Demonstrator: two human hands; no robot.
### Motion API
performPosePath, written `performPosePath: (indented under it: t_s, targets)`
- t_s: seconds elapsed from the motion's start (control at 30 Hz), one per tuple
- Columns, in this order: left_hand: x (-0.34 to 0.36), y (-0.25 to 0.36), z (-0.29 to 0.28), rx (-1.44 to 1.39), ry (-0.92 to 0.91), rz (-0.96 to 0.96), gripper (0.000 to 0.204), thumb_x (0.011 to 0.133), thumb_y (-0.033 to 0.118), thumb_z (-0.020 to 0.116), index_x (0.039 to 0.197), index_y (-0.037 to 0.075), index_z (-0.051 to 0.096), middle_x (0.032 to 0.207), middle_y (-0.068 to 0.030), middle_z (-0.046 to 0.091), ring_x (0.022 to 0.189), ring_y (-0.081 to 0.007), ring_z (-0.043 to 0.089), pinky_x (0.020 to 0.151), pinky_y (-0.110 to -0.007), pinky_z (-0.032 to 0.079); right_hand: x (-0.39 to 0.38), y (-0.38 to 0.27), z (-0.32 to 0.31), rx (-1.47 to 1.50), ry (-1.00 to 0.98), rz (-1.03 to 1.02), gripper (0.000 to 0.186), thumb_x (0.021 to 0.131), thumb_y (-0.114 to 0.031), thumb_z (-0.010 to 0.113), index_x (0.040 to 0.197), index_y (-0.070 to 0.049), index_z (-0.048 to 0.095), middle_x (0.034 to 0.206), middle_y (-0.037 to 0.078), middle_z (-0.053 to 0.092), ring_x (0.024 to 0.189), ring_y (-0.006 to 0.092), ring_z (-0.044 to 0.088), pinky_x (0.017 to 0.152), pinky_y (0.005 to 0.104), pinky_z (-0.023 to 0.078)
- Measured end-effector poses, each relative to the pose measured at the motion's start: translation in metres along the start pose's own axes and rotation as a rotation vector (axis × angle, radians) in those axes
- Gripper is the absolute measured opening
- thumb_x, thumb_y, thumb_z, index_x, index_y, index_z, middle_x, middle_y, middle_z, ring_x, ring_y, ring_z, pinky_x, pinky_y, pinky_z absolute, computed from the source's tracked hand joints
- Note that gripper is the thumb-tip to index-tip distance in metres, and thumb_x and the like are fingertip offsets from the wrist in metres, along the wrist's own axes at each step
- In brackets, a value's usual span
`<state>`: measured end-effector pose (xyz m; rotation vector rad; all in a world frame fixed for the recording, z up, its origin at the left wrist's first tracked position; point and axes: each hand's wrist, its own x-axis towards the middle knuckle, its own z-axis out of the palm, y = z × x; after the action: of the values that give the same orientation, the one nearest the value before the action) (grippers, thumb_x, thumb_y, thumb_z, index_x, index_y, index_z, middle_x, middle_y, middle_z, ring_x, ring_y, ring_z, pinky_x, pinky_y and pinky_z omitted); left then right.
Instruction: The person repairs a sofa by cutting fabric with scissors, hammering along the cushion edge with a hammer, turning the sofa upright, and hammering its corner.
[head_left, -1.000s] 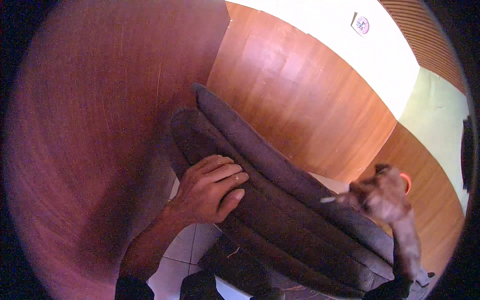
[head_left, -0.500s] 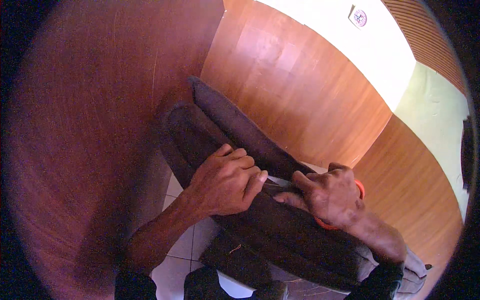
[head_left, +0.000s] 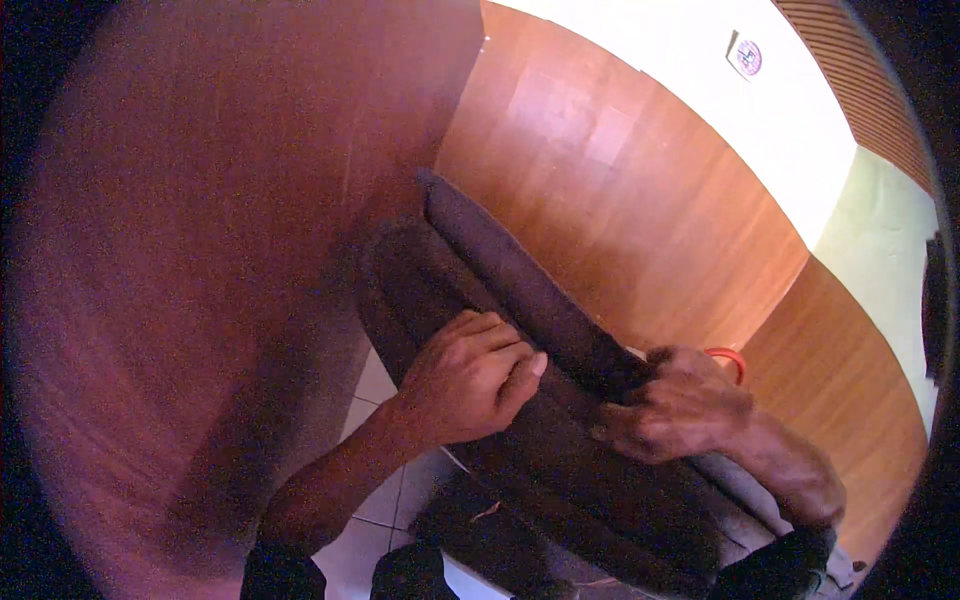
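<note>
Head view showed brown wood-grain panels (head_left: 600, 190) walling the space ahead and to the left, a white wall (head_left: 780, 150) above them bearing a round emblem (head_left: 748, 57), and pale floor tiles (head_left: 378, 490) below. Slantwise across the middle, from the panel corner down to the lower right, lay a dark ribbed cushion (head_left: 590, 490), beneath both hands. Half a second earlier, a pale blade and a taut thread had shown between the hands; now neither could be seen, and the right hand (head_left: 680, 405) had turned, its back covering more of the orange-handled scissors (head_left: 739, 366). Its fingers were closed around them, only part of one loop showing behind. The left hand (head_left: 475, 375) rested on a rib, fingers curled, thumb close to the forefinger; whether they pinched anything could not be told. Nearer the person, a loose thread (head_left: 486, 512) lay on dark material; the knuckles hid the stretch being worked.
</note>
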<state>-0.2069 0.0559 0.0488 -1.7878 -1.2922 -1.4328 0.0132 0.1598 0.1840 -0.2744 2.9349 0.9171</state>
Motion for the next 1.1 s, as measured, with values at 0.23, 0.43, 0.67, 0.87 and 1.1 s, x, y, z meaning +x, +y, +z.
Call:
performPosePath:
  t_s: [0.23,0.43,0.67,0.87,1.1]
  targets:
    - [-0.042,-0.034,-0.043,0.048,0.207,-0.106,0.016,0.090,0.013,0.062,0.093,0.002,0.074,0.102,-0.0142,0.071,0.105,-0.0319,0.066,0.097,-0.046,0.048,0.002,-0.010,-0.023,-0.059,0.001,0.271,0.038,0.095,-0.051,0.061,0.084,-0.015,0.063,0.058,0.004,0.063,0.051,0.0259,0.061,0.060,0.0426,0.048]
    - [-0.026,-0.058,-0.046,0.098,-0.038,0.018,0.027,0.095,0.020,0.058,0.114,0.006,0.071,0.120,-0.0143,0.067,0.119,-0.0345,0.060,0.108,-0.051,0.042,0.060,-0.025,-0.002,-0.221,0.181,0.297,0.037,0.103,-0.042,0.051,0.096,-0.008,0.062,0.071,0.010,0.069,0.063,0.0282,0.071,0.072,0.0462,0.055]
    - [-0.018,-0.061,-0.041,0.155,-0.118,-0.025,0.030,0.098,0.024,0.055,0.118,0.008,0.069,0.125,-0.0108,0.065,0.124,-0.0313,0.056,0.109,-0.051,0.036,0.081,-0.025,0.006,-0.236,0.042,0.306,0.030,0.103,-0.034,0.049,0.094,-0.008,0.062,0.067,0.010,0.068,0.062,0.0285,0.070,0.070,0.0463,0.054]
    - [-0.014,-0.057,-0.035,0.169,-0.125,-0.025,0.028,0.096,0.026,0.056,0.114,0.010,0.070,0.120,-0.0088,0.066,0.119,-0.0291,0.057,0.105,-0.051,0.036,0.089,-0.028,0.009,-0.384,-0.087,0.251,0.033,0.103,-0.035,0.049,0.092,-0.007,0.061,0.069,0.009,0.069,0.060,0.0276,0.069,0.064,0.0409,0.054]
    - [-0.024,-0.056,-0.041,0.149,-0.114,0.033,0.027,0.093,0.028,0.060,0.111,0.012,0.071,0.117,-0.0052,0.067,0.118,-0.0267,0.057,0.103,-0.052,0.035,0.086,0.006,0.015,-0.111,-0.033,0.115,0.034,0.102,-0.035,0.055,0.085,-0.008,0.067,0.048,0.008,0.053,0.046,0.0278,0.063,0.045,0.0438,0.050]
